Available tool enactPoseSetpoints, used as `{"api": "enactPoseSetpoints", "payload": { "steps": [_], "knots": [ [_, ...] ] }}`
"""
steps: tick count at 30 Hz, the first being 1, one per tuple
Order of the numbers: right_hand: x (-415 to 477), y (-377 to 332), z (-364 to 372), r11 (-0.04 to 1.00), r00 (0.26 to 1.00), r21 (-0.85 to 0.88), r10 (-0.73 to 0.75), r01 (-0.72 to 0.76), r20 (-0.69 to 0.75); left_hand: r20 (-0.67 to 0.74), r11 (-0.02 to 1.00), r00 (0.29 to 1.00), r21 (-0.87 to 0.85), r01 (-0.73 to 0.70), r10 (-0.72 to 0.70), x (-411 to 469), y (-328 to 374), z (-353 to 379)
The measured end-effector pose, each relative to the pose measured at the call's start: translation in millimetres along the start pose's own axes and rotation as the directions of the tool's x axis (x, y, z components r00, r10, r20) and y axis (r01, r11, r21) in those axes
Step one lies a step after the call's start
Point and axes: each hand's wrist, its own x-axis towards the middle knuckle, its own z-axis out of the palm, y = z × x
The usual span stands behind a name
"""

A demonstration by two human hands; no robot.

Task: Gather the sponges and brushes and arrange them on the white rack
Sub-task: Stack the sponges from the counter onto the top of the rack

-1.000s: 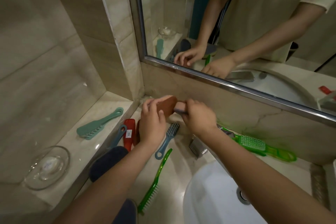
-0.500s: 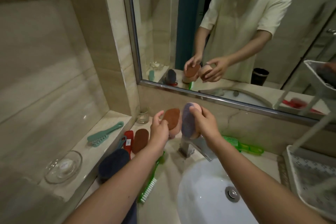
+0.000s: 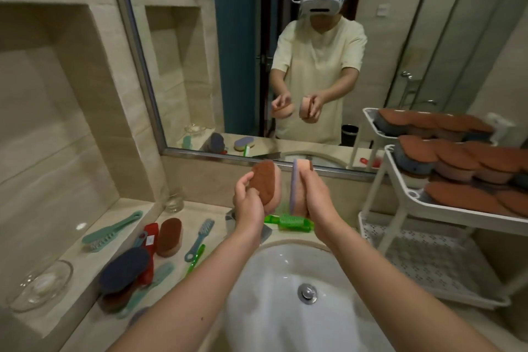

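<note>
The white basin (image 3: pixel 265 308) lies nearest, under both forearms, its rim curving just below the wrists and its drain (image 3: pixel 307 291) at 5 o'clock from the hands.

At 8 o'clock the counter is crowded. A dark blue sponge (image 3: pixel 124 268) sits stacked on another, with a red brush (image 3: pixel 150 234), a brown sponge (image 3: pixel 170 233), a blue-grey brush (image 3: pixel 200 234) and a clear green brush (image 3: pixel 195 258) close together. The raised ledge beyond them carries a glass dish (image 3: pixel 40 286) and a teal brush (image 3: pixel 111 231) near its edge.

Both hands are in the air above the basin's back rim. The left hand (image 3: pixel 248 197) has fingers and thumb curled round the lower half of an upright brown-faced sponge (image 3: pixel 264 183). The right hand (image 3: pixel 314 194) grips a pink sponge with a purple face (image 3: pixel 297 180), held edge-on. The 2 sponges are apart, with a narrow gap between them. A green scrub brush (image 3: pixel 288 221) lies on the counter at 6 o'clock below them.

At 3 o'clock stands the white rack (image 3: pixel 400 208). Open air separates its nearest post from the right hand. Its upper tier holds rows of brown-faced sponges (image 3: pixel 471 168), and a perforated tray sits lower down.

At 12 o'clock the mirror (image 3: pixel 200 66) has its metal lower edge running behind the sponge tops.
</note>
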Motion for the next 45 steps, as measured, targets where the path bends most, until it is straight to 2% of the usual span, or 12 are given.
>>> {"api": "enactPoseSetpoints", "payload": {
  "steps": [5,16,24,31,34,38,40,43,45],
  "knots": [
    [-22.5,-18.9,-61.3,1.0,1.0,0.023,-0.014,0.014,0.017,0.123,1.0,0.992,-0.024,-0.02,0.023,-48.7,3.0,48.9],
    [-53.7,-56.1,-169.5,0.991,0.987,-0.005,-0.133,0.133,-0.094,0.32,0.996,0.944,0.026,-0.089,0.076,-128.9,-2.0,143.4],
    [-68.6,-62.3,-252.4,0.975,0.972,-0.125,-0.199,0.184,-0.124,0.377,0.964,0.902,0.073,-0.255,0.211,-160.9,-18.4,195.5],
    [-71.6,-74.4,-318.8,0.9,0.913,-0.266,-0.388,0.345,-0.126,0.477,0.904,0.81,0.069,-0.423,0.342,-169.3,-22.1,235.5],
    [-71.1,-75.3,-342.4,0.842,0.877,-0.391,-0.457,0.372,-0.148,0.481,0.836,0.779,0.152,-0.526,0.402,-167.0,-21.9,249.8],
    [-62.3,-65.6,-368.8,0.765,0.861,-0.534,-0.493,0.361,-0.125,0.516,0.682,0.727,0.326,-0.655,0.452,-160.8,-25.2,262.9],
    [-56.0,-60.4,-378.6,0.693,0.837,-0.627,-0.535,0.356,-0.116,0.517,0.565,0.689,0.404,-0.72,0.508,-158.2,-29.5,266.7],
    [-46.3,-55.7,-386.7,0.577,0.821,-0.75,-0.566,0.323,-0.081,0.563,0.344,0.583,0.478,-0.808,0.586,-155.0,-35.4,271.4],
    [-38.4,-52.7,-389.2,0.502,0.82,-0.81,-0.57,0.304,-0.046,0.602,0.25,0.538,0.497,-0.831,0.591,-154.2,-36.8,274.3]
  ]
}}
